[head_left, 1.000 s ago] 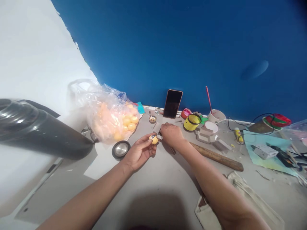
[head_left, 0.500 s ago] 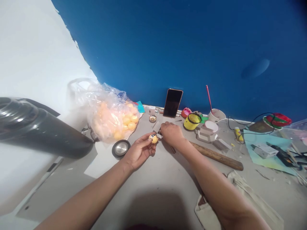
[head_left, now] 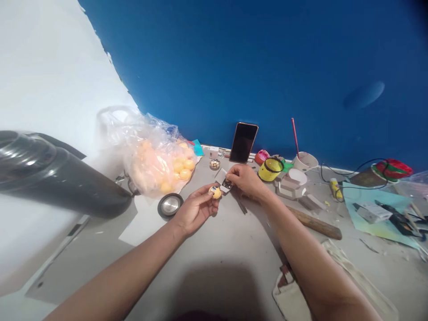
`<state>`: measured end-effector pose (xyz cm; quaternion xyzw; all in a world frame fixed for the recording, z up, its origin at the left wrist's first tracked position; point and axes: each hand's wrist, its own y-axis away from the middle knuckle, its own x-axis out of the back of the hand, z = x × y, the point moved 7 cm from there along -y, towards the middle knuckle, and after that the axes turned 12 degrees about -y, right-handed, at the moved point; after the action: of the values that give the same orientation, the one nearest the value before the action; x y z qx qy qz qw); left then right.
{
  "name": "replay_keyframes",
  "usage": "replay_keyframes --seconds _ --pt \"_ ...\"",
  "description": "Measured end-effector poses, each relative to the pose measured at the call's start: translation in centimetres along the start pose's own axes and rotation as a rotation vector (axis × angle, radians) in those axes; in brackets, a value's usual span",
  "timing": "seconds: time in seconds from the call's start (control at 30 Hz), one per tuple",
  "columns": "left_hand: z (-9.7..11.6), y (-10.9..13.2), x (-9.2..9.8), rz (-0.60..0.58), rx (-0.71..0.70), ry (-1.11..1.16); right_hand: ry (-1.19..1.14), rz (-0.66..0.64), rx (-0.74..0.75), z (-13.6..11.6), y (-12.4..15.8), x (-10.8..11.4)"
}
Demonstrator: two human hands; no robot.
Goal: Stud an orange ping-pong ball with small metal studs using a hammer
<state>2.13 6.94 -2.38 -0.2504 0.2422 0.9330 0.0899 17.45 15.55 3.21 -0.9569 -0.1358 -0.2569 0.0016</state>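
Note:
My left hand (head_left: pixel 195 209) pinches a small yellow ball (head_left: pixel 216 192) with dark spots on it, held just above the grey table (head_left: pixel 217 240). Right beside the ball, my right hand (head_left: pixel 245 180) grips a small pale card (head_left: pixel 227 184) dotted with tiny dark pieces, its fingers closed on one edge. A second pale card (head_left: pixel 220 175) lies on the table just behind it. Behind my left hand sits a clear plastic bag (head_left: pixel 157 156) full of plain yellow balls.
A phone (head_left: pixel 243 142) leans on the blue wall. Around it stand a small bowl of beads (head_left: pixel 214 164), a yellow cup (head_left: pixel 270 170), a white cup with a red brush (head_left: pixel 305 161), a wooden stick (head_left: pixel 314 224), a steel lid (head_left: pixel 170 205) and a grey tube (head_left: pixel 56 178) at left.
My right hand has lifted and turned, bringing the small card into view next to the ball. The view has shifted slightly; my left hand keeps holding the ball.

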Motion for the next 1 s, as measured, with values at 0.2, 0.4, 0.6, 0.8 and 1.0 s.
replay_keyframes --seconds 0.2,0.4,0.6,0.8,1.0 --pt "0.1 0.0 -0.1 -0.004 -0.011 0.025 -0.358 -0.028 -0.094 0.4 0.5 -0.2" --pt "0.5 0.0 0.2 -0.012 -0.084 0.026 -0.68 -0.154 -0.177 -0.5 1.2 -0.9" --pt "1.1 0.5 -0.6 -0.073 -0.123 -0.036 -0.931 -0.242 -0.166 -1.7 4.5 -1.3" --pt "1.7 1.1 -1.4 -0.067 -0.282 -0.162 -1.143 -0.057 -0.188 0.6 7.2 -3.2" --pt "1.9 1.5 -1.5 -0.044 -0.369 -0.331 -1.176 -0.04 -0.196 1.4 7.4 -4.1"
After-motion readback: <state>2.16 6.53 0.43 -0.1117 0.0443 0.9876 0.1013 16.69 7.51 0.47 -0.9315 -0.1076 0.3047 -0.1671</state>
